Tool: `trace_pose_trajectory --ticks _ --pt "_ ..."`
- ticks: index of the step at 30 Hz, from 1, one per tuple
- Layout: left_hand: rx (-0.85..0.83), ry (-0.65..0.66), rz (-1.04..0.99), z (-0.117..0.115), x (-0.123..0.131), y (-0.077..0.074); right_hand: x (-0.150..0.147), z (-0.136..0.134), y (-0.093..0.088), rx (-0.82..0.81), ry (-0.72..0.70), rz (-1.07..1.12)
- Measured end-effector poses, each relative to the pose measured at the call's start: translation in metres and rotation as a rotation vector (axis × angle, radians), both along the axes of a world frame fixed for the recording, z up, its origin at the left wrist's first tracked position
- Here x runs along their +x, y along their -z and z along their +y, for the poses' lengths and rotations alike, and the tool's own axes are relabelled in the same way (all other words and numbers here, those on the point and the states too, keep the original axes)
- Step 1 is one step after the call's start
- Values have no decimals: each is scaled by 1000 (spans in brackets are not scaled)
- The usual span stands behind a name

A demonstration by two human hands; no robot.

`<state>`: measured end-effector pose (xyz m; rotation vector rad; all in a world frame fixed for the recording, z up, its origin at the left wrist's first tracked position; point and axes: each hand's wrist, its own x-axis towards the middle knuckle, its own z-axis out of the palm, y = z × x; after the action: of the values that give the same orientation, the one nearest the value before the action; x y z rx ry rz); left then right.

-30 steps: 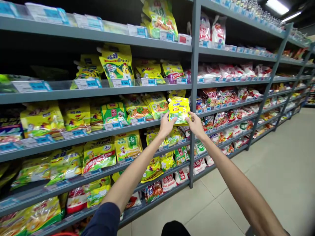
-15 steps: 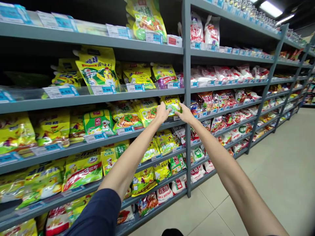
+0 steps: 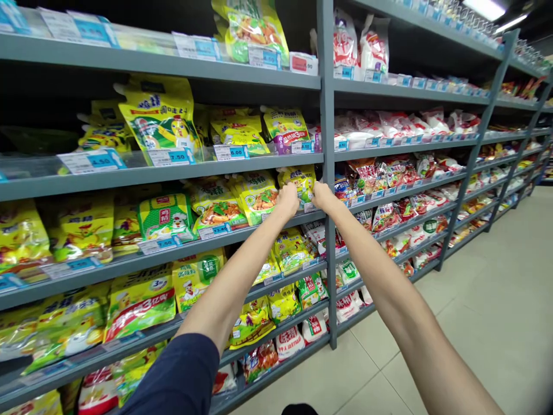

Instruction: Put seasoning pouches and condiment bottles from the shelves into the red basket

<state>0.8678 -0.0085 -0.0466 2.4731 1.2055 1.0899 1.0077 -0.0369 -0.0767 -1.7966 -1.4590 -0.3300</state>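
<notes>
Both arms reach forward to a middle shelf, where a yellow seasoning bag [image 3: 304, 181] stands close to the upright post. My left hand [image 3: 288, 202] is closed at the bag's left edge, with its fingertips hidden. At the right edge my right hand [image 3: 322, 197] is closed too, beside the post [image 3: 327, 127]; its fingertips are also out of sight. The bag's printed front shows between the two hands. Left of it, another yellow seasoning bag [image 3: 256, 196] with a food picture leans on the same shelf.
Grey shelving [image 3: 242, 231] rises in tiers, filled with yellow and green bags and fronted by price tags [image 3: 232, 152]. Past the post, further shelves hold red and white packets [image 3: 389, 173]. Pale floor tiles [image 3: 470, 311] run along the right.
My fingers have curled in at both edges of the yellow bag, where they were stretched over its front before. The bag stands more upright. The view has shifted slightly.
</notes>
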Motion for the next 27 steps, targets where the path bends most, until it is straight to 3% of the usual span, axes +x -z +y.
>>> trace_pose_trajectory --ticks 4,8,12,15,19,24,27 --pt "75 -84 89 -10 -5 -15 -12 -10 1 52 15 -43" --pt "173 -141 131 -12 -12 -20 -13 -22 19 162 -132 -102" --pt "321 -173 51 -18 -12 -3 -8 -37 50 314 -127 -30" --pt "460 -32 62 -23 -10 19 0 -46 65 313 -20 -16" --pt "382 87 172 -13 -7 38 18 -44 63 119 62 -47" --pt "227 137 116 9 -4 36 33 -41 51 129 -1 -88" --pt "247 160 76 18 -4 38 32 -41 52 130 -23 -96"
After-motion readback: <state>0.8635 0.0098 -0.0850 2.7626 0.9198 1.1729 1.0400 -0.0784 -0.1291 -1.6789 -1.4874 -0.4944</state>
